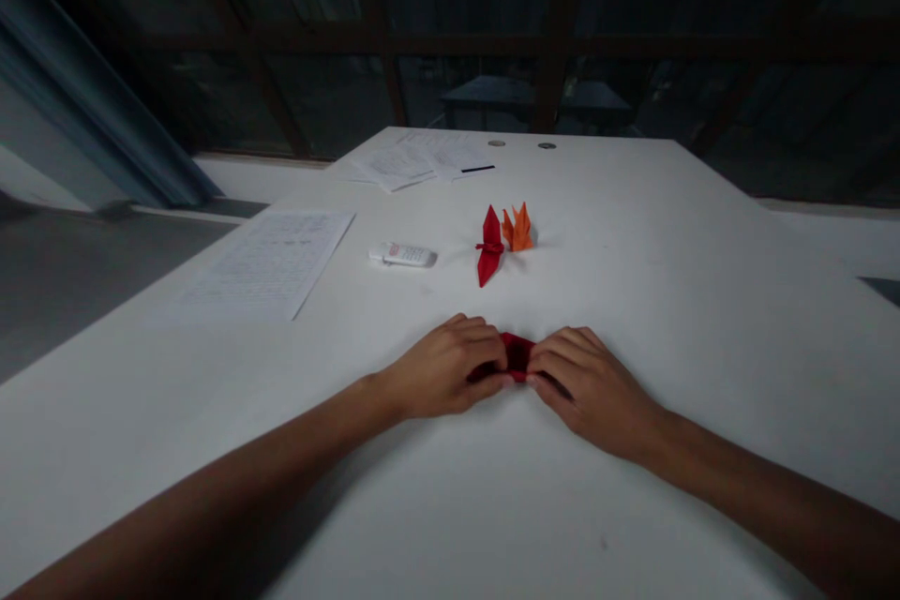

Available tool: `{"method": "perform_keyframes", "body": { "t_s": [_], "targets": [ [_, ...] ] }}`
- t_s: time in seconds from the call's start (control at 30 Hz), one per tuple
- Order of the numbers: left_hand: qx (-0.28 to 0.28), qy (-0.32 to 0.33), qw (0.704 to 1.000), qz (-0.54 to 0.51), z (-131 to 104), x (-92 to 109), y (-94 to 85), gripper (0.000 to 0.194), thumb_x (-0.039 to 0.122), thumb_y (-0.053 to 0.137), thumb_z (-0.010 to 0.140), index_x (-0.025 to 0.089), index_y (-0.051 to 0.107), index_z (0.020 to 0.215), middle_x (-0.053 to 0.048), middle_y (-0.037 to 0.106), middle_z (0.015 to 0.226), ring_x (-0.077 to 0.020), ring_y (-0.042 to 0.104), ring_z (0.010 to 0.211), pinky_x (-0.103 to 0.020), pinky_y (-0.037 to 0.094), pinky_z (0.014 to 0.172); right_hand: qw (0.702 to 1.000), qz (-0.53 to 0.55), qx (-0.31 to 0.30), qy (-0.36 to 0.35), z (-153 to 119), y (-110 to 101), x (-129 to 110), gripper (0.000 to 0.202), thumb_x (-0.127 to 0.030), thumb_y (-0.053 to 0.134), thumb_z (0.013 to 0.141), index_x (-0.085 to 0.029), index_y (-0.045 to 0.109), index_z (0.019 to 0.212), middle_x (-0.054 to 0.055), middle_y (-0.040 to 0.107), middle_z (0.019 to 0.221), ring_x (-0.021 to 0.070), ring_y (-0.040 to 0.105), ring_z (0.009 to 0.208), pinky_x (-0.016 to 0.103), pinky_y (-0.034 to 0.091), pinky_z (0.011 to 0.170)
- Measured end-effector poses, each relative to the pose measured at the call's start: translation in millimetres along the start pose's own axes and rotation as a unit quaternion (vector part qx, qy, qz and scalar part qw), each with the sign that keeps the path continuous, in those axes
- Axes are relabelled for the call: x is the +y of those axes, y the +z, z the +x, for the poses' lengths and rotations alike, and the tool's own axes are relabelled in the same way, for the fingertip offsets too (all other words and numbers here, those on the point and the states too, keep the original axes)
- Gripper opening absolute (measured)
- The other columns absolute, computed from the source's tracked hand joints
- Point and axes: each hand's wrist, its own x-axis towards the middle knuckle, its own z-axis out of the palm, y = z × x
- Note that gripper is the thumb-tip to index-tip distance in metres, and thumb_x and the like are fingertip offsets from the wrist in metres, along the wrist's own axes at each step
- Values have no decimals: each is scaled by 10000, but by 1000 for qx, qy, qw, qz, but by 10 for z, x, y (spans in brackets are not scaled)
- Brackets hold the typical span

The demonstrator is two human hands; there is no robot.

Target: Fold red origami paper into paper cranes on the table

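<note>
A piece of folded red paper (518,352) is held low over the white table (450,506), between my two hands. My left hand (454,364) pinches its left side, fingers curled over it and thumb in front. On its right side, my right hand (587,384) grips the paper the same way. Much of the paper is hidden under the fingers. Beyond the hands, a red paper crane (490,247) with spread wings stands beside an orange paper crane (518,228).
A white remote control (403,255) lies left of the cranes. Printed sheets (271,262) lie at the table's left edge, and more papers (414,159) with a black pen (478,169) farther back. Two round grommets sit near the far edge, before dark windows.
</note>
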Motion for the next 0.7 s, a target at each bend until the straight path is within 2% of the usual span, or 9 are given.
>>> {"method": "perform_keyframes", "body": {
  "t_s": [0.1,0.17,0.2,0.27,0.3,0.37,0.47,0.6,0.7],
  "targets": [
    [1,-29,999,-19,25,23,14,221,366,535,994,190,613,886,-34,627,859,-184,588,834,-332,446,799,999,10,11,52,40,31,-10,58,-182,622,942,-209,629,891,26,687,920,224,585,930,418,427,872],
    [20,-66,997,-31,35,37,31,157,350,617,943,194,616,959,-41,629,938,-189,597,860,-336,472,804,996,23,25,87,68,62,9,80,-167,660,901,-213,631,960,33,687,981,231,592,965,426,435,889],
    [36,-83,995,-36,38,39,42,197,341,662,908,198,612,1034,-54,629,1012,-201,602,910,-348,486,830,994,29,31,100,80,75,24,169,-164,678,879,-214,631,1034,46,686,1045,240,592,1002,436,439,908],
    [67,-108,991,-37,38,32,63,420,346,726,853,207,567,1216,-90,608,1180,-241,583,1048,-401,494,918,992,35,38,112,95,92,57,358,-176,697,857,-215,605,1201,74,666,1178,262,578,1084,463,438,949],
    [78,-117,990,-33,37,23,72,513,369,745,837,209,540,1278,-103,598,1231,-261,564,1098,-434,484,957,993,34,35,111,98,94,70,410,-189,696,861,-221,591,1257,81,656,1220,272,567,1113,476,434,963],
    [79,-125,989,-22,33,0,84,570,426,758,824,211,540,1304,-104,613,1240,-280,548,1116,-477,463,991,994,27,25,102,96,89,86,422,-212,685,882,-236,595,1294,81,658,1239,281,556,1127,487,431,966],
    [57,-114,992,-21,27,-33,88,440,439,740,846,221,608,1205,-77,659,1158,-266,571,1063,-460,461,966,995,31,23,88,86,68,90,354,-210,679,896,-245,635,1245,76,675,1201,273,557,1103,474,437,943],
    [63,-93,993,-47,24,-50,84,335,388,735,860,230,631,1137,-59,677,1110,-240,592,1035,-409,462,927,996,45,26,78,74,52,89,256,-170,678,897,-250,671,1140,56,693,1135,251,572,1068,452,435,924],
    [40,-71,996,-45,26,-46,66,185,350,707,889,228,675,1024,-39,689,1041,-220,595,1001,-384,446,913,998,33,20,57,61,53,87,205,-167,655,922,-252,692,1104,51,695,1146,250,569,1094,451,420,942]
  ]
}}
